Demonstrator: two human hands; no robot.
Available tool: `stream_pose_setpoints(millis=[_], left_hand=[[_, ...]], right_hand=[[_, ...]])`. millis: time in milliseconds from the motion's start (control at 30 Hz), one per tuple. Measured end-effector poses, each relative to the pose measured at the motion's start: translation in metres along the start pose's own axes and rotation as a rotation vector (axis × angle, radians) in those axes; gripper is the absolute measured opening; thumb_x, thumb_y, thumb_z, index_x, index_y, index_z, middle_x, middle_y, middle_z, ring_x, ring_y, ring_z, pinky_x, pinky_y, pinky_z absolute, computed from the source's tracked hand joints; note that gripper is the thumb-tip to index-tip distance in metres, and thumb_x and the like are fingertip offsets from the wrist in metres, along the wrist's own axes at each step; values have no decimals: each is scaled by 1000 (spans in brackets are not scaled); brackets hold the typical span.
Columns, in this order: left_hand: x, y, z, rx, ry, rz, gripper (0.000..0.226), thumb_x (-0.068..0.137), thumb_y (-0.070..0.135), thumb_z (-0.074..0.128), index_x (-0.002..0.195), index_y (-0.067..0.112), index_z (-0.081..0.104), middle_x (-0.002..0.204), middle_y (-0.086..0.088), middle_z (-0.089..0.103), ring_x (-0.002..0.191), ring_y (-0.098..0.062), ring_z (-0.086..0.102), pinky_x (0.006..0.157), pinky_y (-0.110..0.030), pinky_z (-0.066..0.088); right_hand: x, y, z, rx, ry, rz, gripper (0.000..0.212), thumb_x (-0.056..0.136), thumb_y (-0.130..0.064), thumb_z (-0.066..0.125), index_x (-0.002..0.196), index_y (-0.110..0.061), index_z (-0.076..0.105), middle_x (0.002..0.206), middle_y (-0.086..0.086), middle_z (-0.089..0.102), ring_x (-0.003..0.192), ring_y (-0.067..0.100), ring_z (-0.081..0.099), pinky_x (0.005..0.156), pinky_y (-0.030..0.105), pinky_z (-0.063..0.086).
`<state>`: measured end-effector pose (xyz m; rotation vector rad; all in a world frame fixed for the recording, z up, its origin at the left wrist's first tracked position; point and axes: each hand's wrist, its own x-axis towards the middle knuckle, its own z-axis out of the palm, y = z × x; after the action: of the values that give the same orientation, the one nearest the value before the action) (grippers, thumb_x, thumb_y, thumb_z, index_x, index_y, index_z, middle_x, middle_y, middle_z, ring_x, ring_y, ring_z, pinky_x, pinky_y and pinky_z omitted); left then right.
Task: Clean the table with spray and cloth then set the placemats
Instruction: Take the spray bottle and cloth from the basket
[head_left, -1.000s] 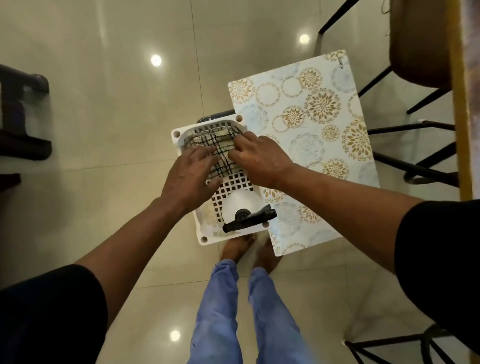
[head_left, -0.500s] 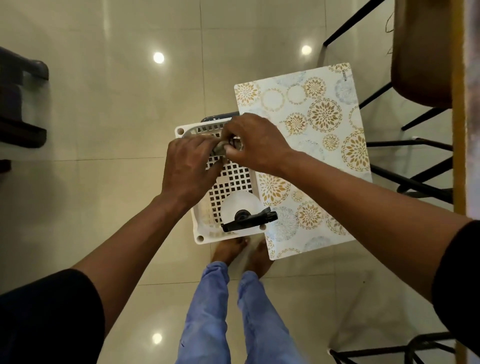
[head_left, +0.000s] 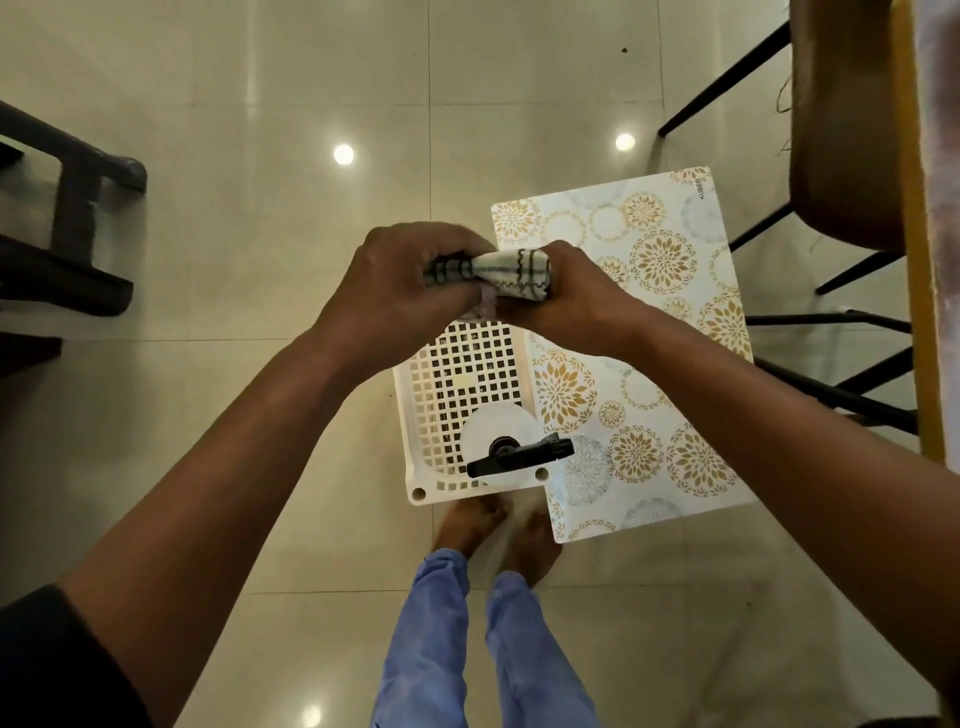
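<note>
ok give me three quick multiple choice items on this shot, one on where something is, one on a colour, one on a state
1. Where is the spray bottle?
A. in the white basket
B. on the placemat
C. in the left hand

2. What colour is the bottle's trigger head?
A. red
B. black
C. yellow

3. How is the cloth held?
A. lying flat in the basket
B. draped over the chair
C. gripped by both hands above the basket

Answers: 1 A, the bottle stands in the basket's near end. 2 B, the nozzle is black on a white body. 3 C, the left and right hand each grip an end.
</note>
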<state>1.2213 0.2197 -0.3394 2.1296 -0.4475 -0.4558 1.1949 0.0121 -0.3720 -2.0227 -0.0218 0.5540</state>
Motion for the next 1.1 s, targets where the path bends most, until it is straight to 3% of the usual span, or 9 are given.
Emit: stream_pose_setpoints(millis=[133, 233, 367, 533, 633, 733, 900, 1033, 1100], left_hand=[[-11, -2, -3, 41, 215, -11, 30, 97, 25, 72, 126, 27, 74, 122, 17, 73, 111, -3, 68, 96, -30, 58], [-36, -17, 4, 37, 317, -57, 26, 101, 20, 66, 125, 26, 74, 120, 16, 74, 109, -3, 70, 95, -30, 59], [-81, -59, 21, -11, 32, -160, 36, 97, 9, 72, 124, 33, 74, 120, 18, 75, 113, 1, 70, 105, -36, 57], [-106, -83, 52, 23, -303, -112, 74, 85, 33, 89, 148, 51, 53, 151, 29, 53, 141, 0, 50, 111, -40, 52], [-98, -78, 72, -72, -344, -89, 87, 77, 44, 93, 152, 50, 50, 156, 28, 48, 147, 4, 42, 117, -30, 42], [-91, -73, 89, -229, -354, -28, 88, 73, 37, 96, 151, 32, 56, 154, 17, 56, 147, 2, 45, 120, -18, 33], [-89, -72, 115, -287, -294, 114, 72, 78, 30, 96, 140, 13, 66, 140, -3, 68, 135, -23, 61, 113, -52, 46], [-85, -68, 124, -230, -241, 235, 59, 82, 33, 92, 133, 10, 71, 132, -2, 72, 129, -22, 64, 106, -53, 49], [-83, -64, 126, -200, -240, 273, 48, 86, 31, 90, 127, 11, 74, 124, 0, 75, 121, -21, 68, 101, -51, 51]], right_hand=[[-10, 10, -1, 147, 34, 51, 33, 91, 2, 70, 122, -7, 72, 109, 11, 77, 104, 21, 74, 93, 45, 60], [-20, 20, 0, 308, 78, 104, 39, 92, 4, 69, 129, -8, 68, 115, 8, 77, 110, 18, 73, 96, 43, 60], [-30, 31, 4, 482, 144, 204, 36, 91, -1, 73, 126, -9, 69, 114, 6, 77, 108, 19, 74, 97, 44, 59], [-40, 48, 12, 642, 196, 295, 38, 88, -7, 78, 125, -7, 67, 114, 9, 77, 108, 24, 74, 99, 48, 57], [-43, 61, 21, 745, 210, 371, 50, 87, -9, 79, 133, -1, 60, 120, 14, 75, 112, 29, 73, 102, 54, 55], [-46, 73, 28, 833, 226, 426, 52, 86, -8, 79, 132, 3, 59, 119, 17, 74, 112, 34, 72, 102, 57, 54], [-51, 83, 35, 942, 244, 475, 44, 89, -4, 74, 129, 10, 60, 119, 22, 73, 112, 34, 72, 101, 55, 55], [-51, 88, 37, 947, 278, 520, 94, 66, -20, 92, 143, 3, 44, 124, 14, 73, 112, 24, 73, 93, 43, 59], [-52, 89, 37, 929, 294, 519, 101, 62, -23, 95, 144, 2, 42, 125, 13, 73, 112, 24, 73, 93, 43, 60]])
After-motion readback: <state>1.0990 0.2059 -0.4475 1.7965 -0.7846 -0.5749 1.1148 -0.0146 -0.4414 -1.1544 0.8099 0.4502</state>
